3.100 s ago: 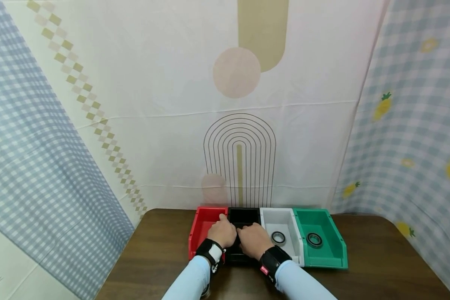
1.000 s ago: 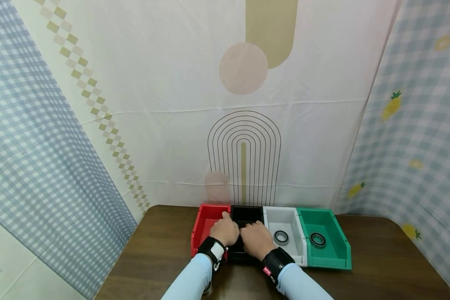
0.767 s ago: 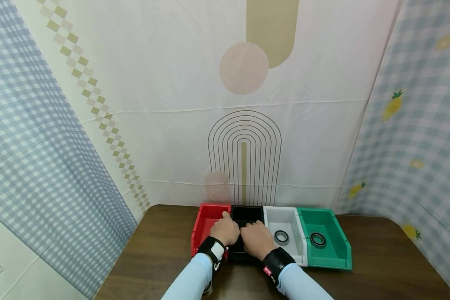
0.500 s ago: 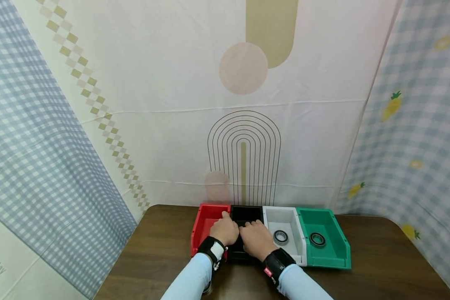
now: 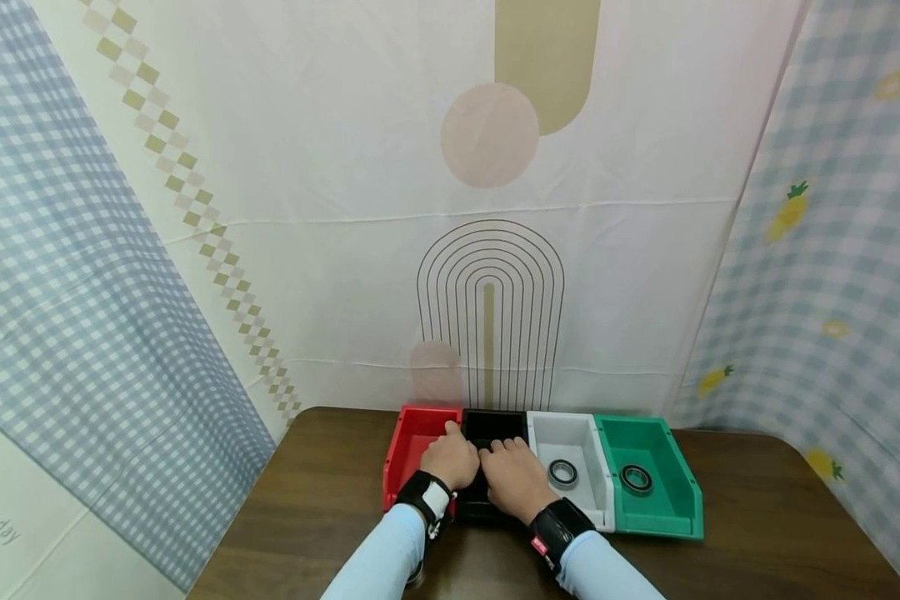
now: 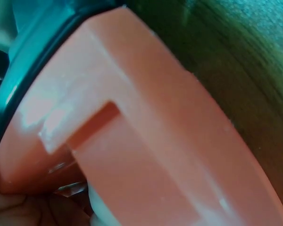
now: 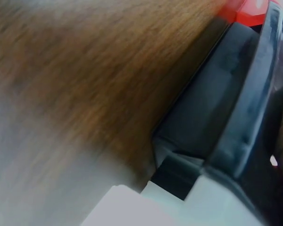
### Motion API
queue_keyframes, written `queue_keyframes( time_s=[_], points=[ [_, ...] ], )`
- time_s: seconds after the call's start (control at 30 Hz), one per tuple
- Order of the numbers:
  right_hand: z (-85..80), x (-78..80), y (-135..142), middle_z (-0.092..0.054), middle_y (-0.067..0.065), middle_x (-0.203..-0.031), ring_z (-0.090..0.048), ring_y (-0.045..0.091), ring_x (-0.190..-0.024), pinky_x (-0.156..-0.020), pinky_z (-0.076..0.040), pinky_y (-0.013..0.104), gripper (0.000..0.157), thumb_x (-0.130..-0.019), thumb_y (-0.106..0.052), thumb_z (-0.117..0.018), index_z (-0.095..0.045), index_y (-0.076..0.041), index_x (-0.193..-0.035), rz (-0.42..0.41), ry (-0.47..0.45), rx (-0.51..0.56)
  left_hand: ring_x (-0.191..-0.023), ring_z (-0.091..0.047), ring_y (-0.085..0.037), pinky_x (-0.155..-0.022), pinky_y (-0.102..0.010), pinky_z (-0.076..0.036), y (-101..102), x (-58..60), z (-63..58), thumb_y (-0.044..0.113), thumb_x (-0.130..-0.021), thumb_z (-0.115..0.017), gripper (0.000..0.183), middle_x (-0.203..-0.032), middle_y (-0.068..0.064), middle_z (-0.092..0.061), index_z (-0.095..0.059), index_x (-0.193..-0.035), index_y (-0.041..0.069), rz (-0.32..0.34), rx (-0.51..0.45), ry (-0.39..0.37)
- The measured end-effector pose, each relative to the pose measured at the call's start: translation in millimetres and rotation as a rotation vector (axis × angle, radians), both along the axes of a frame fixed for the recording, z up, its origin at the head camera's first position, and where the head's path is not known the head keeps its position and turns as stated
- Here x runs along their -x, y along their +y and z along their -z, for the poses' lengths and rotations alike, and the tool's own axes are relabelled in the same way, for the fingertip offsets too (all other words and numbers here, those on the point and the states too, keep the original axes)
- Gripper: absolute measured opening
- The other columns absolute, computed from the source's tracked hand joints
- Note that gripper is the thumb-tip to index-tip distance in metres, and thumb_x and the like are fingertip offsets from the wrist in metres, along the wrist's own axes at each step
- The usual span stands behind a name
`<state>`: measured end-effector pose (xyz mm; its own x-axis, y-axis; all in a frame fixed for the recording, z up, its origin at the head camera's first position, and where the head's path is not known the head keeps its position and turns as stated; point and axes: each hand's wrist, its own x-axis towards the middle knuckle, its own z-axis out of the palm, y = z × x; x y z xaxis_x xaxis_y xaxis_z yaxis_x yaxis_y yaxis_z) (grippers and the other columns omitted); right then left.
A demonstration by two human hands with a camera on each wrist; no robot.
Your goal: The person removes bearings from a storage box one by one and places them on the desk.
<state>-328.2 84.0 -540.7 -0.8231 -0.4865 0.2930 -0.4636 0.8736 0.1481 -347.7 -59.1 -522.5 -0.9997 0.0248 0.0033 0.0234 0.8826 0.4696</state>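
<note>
You are at a tabletop workspace screened off by cloth; whether it sits in a home, a lab or a workshop, you cannot tell. A white patterned sheet hangs behind your brown wooden table, a blue checked cloth on the left, a pineapple-print cloth on the right, and plastic bins stand in a row, workbench-like.

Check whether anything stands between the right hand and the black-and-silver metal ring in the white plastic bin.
Yes: the left wall of the white plastic bin, between the right hand and the ring. Nothing else visible.
</note>
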Motion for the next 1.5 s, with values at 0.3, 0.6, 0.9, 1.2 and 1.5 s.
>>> queue_keyframes(
  time_s=[0.3,0.6,0.9,1.2,1.5],
  points=[
    [-0.6,-2.4,1.0,-0.072,0.004,-0.092,-0.066,0.023,-0.085,-0.08,-0.049,0.038,0.02,-0.083,-0.02,-0.079,-0.076,-0.015,-0.102,0.008,-0.01,0.025,-0.064,-0.064,-0.032,-0.063,-0.048,-0.055,1.3,1.7,4.4,0.025,-0.107,-0.052,0.059,-0.069,-0.014,-0.061,-0.043,-0.151,-0.013,0.003,-0.009,0.003],
    [-0.8,-2.6,2.0,-0.074,0.006,-0.101,-0.067,0.025,-0.094,-0.086,-0.051,0.041,0.032,-0.082,-0.021,-0.081,-0.075,-0.013,-0.113,0.013,-0.011,0.012,-0.07,-0.068,-0.036,-0.064,-0.051,-0.056,0.6,7.9,15.4,0.027,-0.107,-0.05,0.053,-0.072,-0.016,-0.065,-0.047,-0.144,-0.01,0.005,0.008,0.043],
    [-1.7,-1.2,3.1,-0.071,0.01,-0.114,-0.064,0.027,-0.105,-0.095,-0.05,0.043,0.045,-0.083,-0.023,-0.082,-0.071,-0.011,-0.124,0.019,-0.031,0.016,-0.068,-0.066,-0.033,-0.066,-0.049,-0.057,3.2,4.7,6.4,0.027,-0.108,-0.053,0.054,-0.069,-0.014,-0.062,-0.046,-0.147,-0.009,-0.004,0.022,0.021],
    [-2.6,-0.3,2.9,-0.068,0.01,-0.121,-0.061,0.027,-0.109,-0.094,-0.047,0.043,0.047,-0.085,-0.019,-0.079,-0.069,-0.011,-0.131,0.023,-0.021,0.032,-0.066,-0.066,-0.033,-0.064,-0.048,-0.056,1.4,5.3,8.5,0.028,-0.108,-0.052,0.053,-0.068,-0.013,-0.062,-0.047,-0.144,-0.01,-0.003,0.008,0.025],
    [-1.4,-0.7,4.6,-0.068,0.011,-0.127,-0.062,0.028,-0.114,-0.096,-0.048,0.044,0.034,-0.103,-0.024,-0.067,-0.068,-0.011,-0.134,0.007,0.003,0.122,-0.069,-0.067,-0.034,-0.065,-0.049,-0.056,0.0,8.1,12.5,0.029,-0.107,-0.053,0.05,-0.073,-0.015,-0.066,-0.05,-0.141,-0.007,-0.022,0.008,0.037]
  ],
)
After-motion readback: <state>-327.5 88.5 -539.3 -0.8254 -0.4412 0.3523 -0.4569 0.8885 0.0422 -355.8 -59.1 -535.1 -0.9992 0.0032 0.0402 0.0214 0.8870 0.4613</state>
